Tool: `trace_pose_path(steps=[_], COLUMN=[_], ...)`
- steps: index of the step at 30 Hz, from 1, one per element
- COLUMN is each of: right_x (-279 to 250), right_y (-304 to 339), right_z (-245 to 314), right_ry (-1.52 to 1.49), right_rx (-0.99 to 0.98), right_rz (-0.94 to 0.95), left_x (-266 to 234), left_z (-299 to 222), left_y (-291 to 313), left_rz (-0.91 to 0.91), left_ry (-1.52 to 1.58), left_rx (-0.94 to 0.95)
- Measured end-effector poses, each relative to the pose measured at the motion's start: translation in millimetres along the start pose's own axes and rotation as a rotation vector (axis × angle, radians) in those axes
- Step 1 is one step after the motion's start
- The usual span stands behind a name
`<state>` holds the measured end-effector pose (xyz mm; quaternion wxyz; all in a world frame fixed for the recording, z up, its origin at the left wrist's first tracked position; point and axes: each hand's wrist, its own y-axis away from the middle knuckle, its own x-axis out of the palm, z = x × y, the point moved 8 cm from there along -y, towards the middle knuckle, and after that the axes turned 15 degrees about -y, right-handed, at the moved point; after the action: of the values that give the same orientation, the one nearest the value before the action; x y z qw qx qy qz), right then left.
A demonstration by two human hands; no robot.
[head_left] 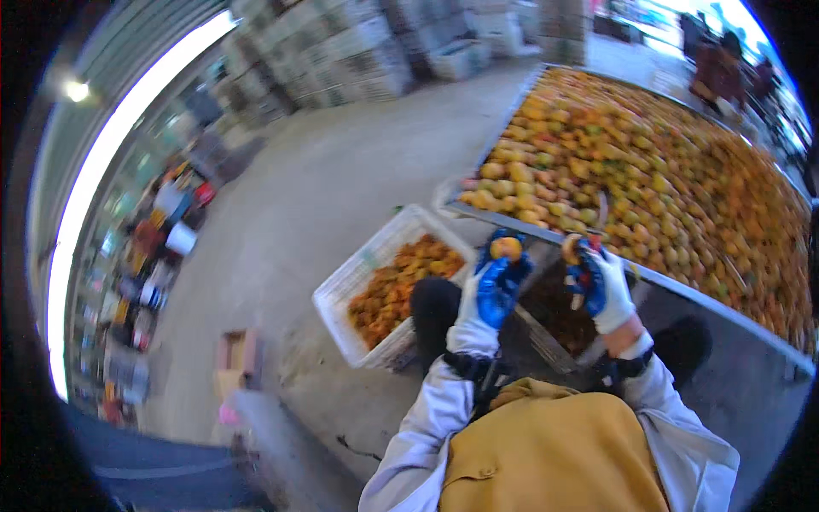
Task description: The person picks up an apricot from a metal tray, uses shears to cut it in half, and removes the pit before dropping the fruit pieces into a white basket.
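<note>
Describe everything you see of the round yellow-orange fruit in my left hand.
The small, round, yellow-orange fruit looks whole, with a fairly even colour. Blue-coated fingers of a white glove on your left hand curl around it, leaving its upper side exposed. It shows just on your side of the near rim of the large metal-edged bin. Blur hides any stem, and whether it is peeled is unclear.

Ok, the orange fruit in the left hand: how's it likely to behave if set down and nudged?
The orange fruit would probably roll, being nearly ball-shaped. It's likely light for one hand: the left hand seems to hold it with its fingers alone.
</note>
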<state>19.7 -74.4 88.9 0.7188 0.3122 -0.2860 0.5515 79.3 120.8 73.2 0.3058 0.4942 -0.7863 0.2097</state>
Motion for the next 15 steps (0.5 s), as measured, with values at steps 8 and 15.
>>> trace_pose_path(steps=[8,15], right_x=[-14.3,-25.6], right_y=[13.7,25.1], right_z=[12.7,15.3], right_ry=[0.068,0.124], right_rx=[-0.101,-0.19], right_rz=[-0.189,-0.278], left_x=[23.5,51.1], left_z=[68.2,115.0], left_y=[-19.5,-28.0], left_rz=[0.085,0.157], left_ry=[0.137,0.315], left_rx=[-0.219,-0.361])
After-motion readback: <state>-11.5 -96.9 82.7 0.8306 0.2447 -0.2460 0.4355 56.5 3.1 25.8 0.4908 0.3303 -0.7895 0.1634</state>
